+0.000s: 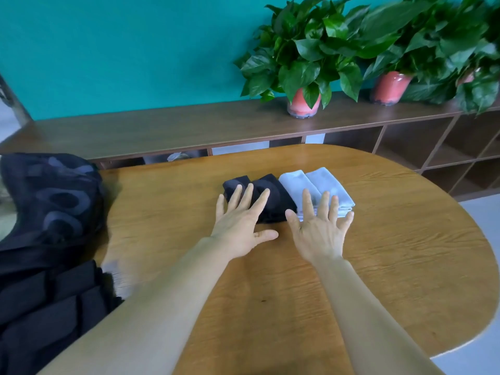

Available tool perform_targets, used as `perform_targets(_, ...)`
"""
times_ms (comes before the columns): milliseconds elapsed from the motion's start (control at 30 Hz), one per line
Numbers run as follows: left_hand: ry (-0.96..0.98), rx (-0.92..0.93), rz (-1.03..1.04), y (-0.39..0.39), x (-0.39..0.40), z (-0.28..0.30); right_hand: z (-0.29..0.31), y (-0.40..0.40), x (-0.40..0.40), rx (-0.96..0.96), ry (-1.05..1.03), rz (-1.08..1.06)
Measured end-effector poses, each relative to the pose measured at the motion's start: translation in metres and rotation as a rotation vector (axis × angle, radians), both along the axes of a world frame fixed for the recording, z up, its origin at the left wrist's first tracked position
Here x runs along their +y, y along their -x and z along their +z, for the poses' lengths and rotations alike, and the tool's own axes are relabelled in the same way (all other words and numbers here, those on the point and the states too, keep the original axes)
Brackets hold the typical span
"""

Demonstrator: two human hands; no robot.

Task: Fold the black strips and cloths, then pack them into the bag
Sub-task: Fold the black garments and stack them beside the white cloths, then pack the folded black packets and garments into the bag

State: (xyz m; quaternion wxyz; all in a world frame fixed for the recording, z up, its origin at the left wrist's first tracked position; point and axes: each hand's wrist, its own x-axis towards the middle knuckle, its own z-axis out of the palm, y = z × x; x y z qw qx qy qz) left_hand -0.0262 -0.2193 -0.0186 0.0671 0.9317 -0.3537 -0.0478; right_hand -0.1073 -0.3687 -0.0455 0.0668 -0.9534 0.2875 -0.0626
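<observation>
The wooden surface [405, 253] is carrying everything, and at its left edge the black bag [51, 201] is slumping with its patterned fabric facing up; its opening is not showing from here, so I cannot say how ready it is to receive things. Below it, at the near left, dark webbed straps [48, 307] are lying in a heap, though whether they belong to the bag or are strips still waiting to be folded is not clear.

Toward the far middle of the surface, two folded black cloths [273, 190] and two folded pale blue cloths [324, 185] are sitting side by side in a tidy row, touching one another. This arrangement is probably letting the whole set be gathered in one sweep.

The left hand [240, 226] is lying flat with its fingers spread, the fingertips resting on the near part of the black cloths. The right hand [322, 228] is likewise flat and splayed, its fingers reaching onto the near edge of the pale blue cloths. Neither grip is closing on anything: both are fully spread, palms down, only pressing or smoothing. Judging from this, the folding looks mostly finished and packing is still waiting.
</observation>
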Motion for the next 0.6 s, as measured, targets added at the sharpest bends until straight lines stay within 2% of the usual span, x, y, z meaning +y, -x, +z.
perform_targets(267,0.085,-0.025,0.068,0.064,0.075,0.01,0.0,0.043,0.057,-0.057,-0.06,0.053)
perform_targets(600,0.261,-0.096,0.244,0.112,0.208,0.017,0.011,0.057,0.195,-0.116,-0.113,0.327)
